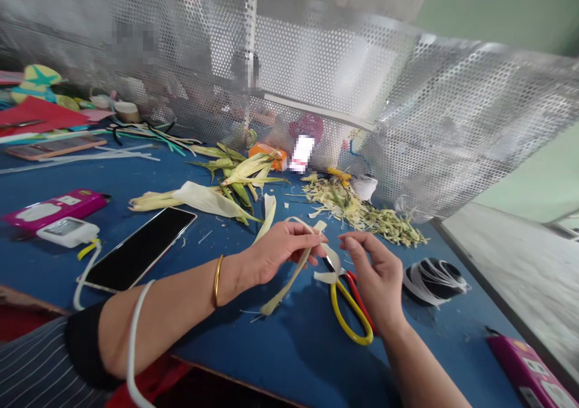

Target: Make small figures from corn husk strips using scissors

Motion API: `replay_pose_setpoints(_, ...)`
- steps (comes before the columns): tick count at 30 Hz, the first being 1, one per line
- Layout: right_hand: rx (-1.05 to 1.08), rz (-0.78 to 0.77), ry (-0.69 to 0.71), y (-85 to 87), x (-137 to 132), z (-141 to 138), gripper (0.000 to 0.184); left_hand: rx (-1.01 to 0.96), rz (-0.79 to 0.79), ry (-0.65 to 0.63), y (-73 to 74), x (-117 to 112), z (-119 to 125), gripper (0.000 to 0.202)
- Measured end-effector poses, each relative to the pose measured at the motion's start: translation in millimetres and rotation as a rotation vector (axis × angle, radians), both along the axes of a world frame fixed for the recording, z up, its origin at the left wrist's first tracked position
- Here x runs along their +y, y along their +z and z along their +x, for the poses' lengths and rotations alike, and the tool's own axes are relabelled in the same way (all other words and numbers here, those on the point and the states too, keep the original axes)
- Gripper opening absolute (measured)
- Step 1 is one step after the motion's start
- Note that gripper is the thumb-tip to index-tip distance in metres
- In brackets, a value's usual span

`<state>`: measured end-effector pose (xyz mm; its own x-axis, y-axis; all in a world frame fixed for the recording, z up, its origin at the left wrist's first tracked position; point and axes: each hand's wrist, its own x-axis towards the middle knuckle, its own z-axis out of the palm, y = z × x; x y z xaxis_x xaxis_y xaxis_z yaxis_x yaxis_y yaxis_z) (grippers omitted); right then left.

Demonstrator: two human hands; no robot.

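Note:
My left hand [284, 248], with a gold bangle at its wrist, is closed in a pinch on pale strips of corn husk [289, 284]. One strip hangs down toward the table, and another curls near the fingertips. Just to the right, my right hand [375, 266] is raised with thumb and forefinger brought together. Whatever lies between those fingertips, if anything, is too small to make out. Between and below the hands lie scissors [346, 311] with one yellow and one red handle. A piece of husk partly covers their blades. Left of my left hand rests a wide pale husk leaf [208, 200].
A pile of husk scraps [344, 203] lies beyond my hands. Right of them is a black spool of white cord [436, 281]. A black-screened phone [140, 248] and magenta power strips [58, 206] lie on the blue table [235, 348]. A perforated screen [312, 64] borders the back.

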<state>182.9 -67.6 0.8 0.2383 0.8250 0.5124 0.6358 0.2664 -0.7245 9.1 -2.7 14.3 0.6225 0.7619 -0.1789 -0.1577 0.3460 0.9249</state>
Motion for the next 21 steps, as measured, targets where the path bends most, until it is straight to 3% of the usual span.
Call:
replay_pose_setpoints(4, -0.032, -0.166, 0.154, -0.4, 1, -6, 0.023, 0.018, 0.067, 0.112, -0.9, 1, 2, 0.015)
replay_pose_setpoints(7, -0.028, -0.193, 0.176, -0.8, 2, -9, 0.024, 0.065, 0.06, 0.181, -5.7, 4, 3, 0.01)
replay_pose_setpoints(10, -0.041, -0.213, 0.173, -2.0, 2, -9, 0.026, 0.093, 0.055, 0.163, -9.9, 7, 3, 0.015)
replay_pose_setpoints(13, -0.067, -0.105, 0.089, -3.2, 1, -4, 0.022, 0.143, 0.119, 0.079, -11.4, 4, 3, 0.027)
replay_pose_setpoints(16, -0.119, 0.023, 0.046, -4.1, 2, 0, 0.02, 0.258, 0.301, -0.073, -13.5, -4, 4, 0.027)
replay_pose_setpoints(21, -0.082, -0.153, 0.263, -6.8, 5, -7, 0.019, 0.447, 0.53, -0.346, -23.1, -17, 10, 0.031)
